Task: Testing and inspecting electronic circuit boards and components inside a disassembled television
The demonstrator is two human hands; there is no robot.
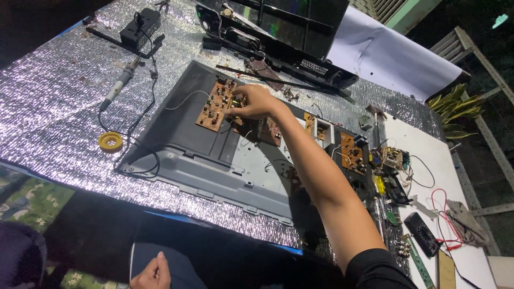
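The right hand [251, 101] is stretched far forward, the arm almost straight and running from the lower right up to the middle of the view. The wrist bends a little down and the fingers curl together at the right edge of a brown circuit board [216, 105]. The grip is narrow, pinched on something small at that edge, but I cannot tell what is between the fingertips. The board lies on the upper left part of a grey flat panel chassis [214, 160], which rests on the tabletop [53, 96] covered with silver foil.

The left hand [151, 274] stays low near the body, at the bottom edge, closed in a loose fist and holding nothing visible.

A soldering iron [119, 84] and a yellow ring of solder tape [110, 141] lie left of the chassis. A black multimeter [423, 233] with red leads is at the far right.
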